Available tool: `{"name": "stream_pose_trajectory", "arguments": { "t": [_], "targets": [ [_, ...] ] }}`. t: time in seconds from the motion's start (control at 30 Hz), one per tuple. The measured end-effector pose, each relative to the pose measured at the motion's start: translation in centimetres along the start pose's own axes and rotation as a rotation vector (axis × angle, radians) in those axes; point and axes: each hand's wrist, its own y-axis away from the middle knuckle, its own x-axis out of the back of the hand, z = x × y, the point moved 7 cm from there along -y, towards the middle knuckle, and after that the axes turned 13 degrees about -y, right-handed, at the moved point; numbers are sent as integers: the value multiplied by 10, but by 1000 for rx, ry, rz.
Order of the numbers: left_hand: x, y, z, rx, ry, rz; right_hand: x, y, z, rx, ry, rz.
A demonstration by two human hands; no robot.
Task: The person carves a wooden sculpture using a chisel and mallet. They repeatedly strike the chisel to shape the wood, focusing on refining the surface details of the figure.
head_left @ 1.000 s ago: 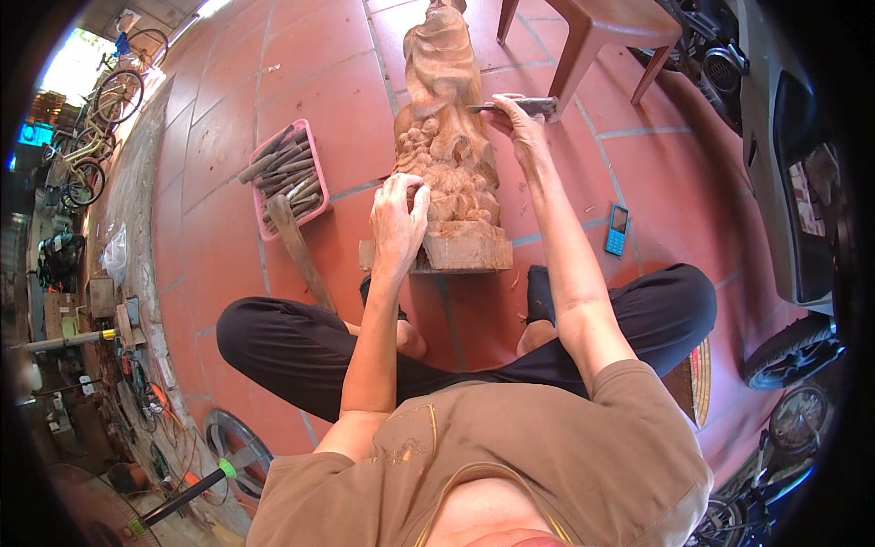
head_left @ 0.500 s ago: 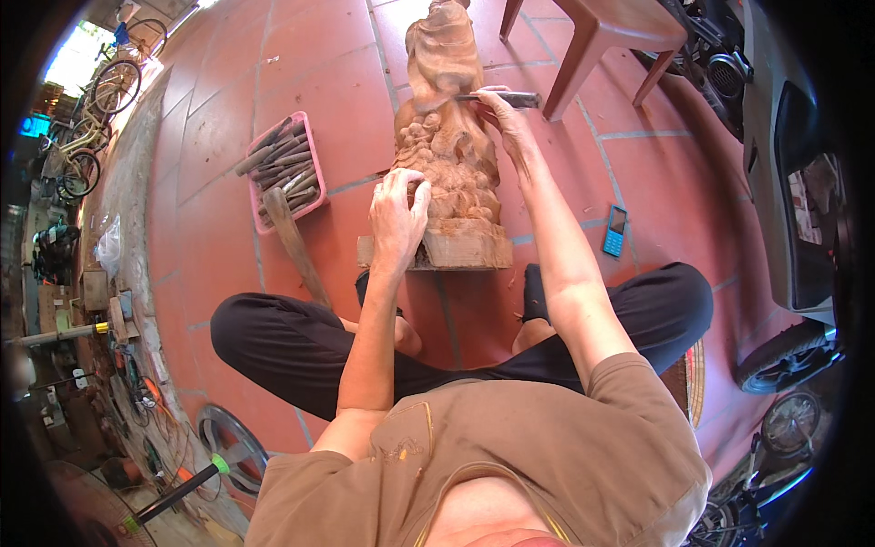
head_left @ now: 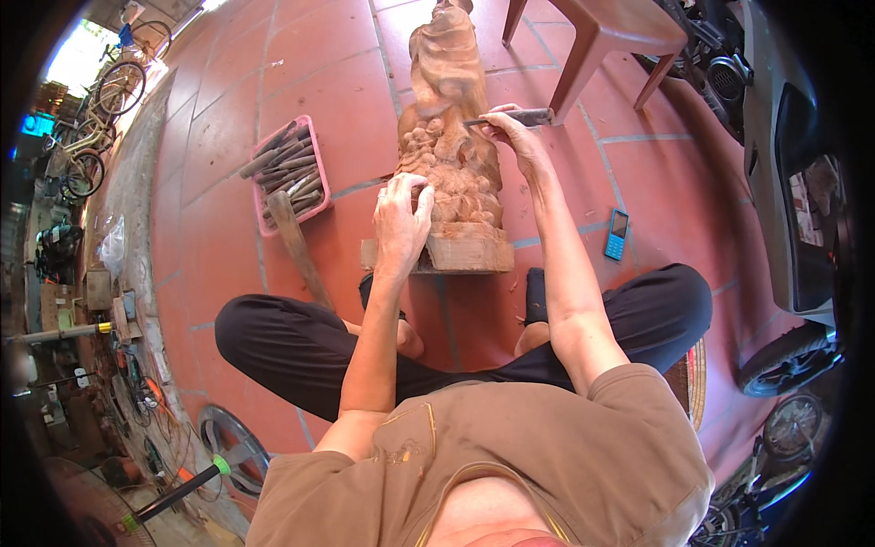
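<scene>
A carved wooden statue (head_left: 448,68) lies lengthwise on the floor before me, its squared base (head_left: 469,255) toward my feet. My left hand (head_left: 401,223) is closed with bent fingers over the carving's lower left edge; its fingertips are partly hidden. Between the fingers of my right hand (head_left: 517,135) is a chisel with a dark handle (head_left: 533,117). The thin blade points left and its tip is at the statue's knobbly middle part, close to or touching the wood. A pink basket (head_left: 325,173) of several chisels (head_left: 293,162) stands left of the statue, a wooden mallet (head_left: 299,246) leaning on its near corner.
My crossed legs frame the near side of the base. Right of the statue lies a blue phone (head_left: 617,235). A brown plastic chair (head_left: 602,41) stands at the far right, with a motorbike (head_left: 802,219) beyond. Bicycles (head_left: 118,87) and clutter line the left.
My right hand has brought the chisel nearer to me along the statue, from the smooth folds down to the knobbly carving. My left hand stays at the lower left edge.
</scene>
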Motion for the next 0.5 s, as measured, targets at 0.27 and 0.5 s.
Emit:
{"name": "stream_pose_trajectory", "arguments": {
  "t": [0.27,0.5],
  "targets": [
    [-3,0,1,35,48,-28,-3,-32,2,105,-176,-29],
    [-4,0,-2,44,32,-32,-7,-23,9,25,-81,-38]
  ]
}}
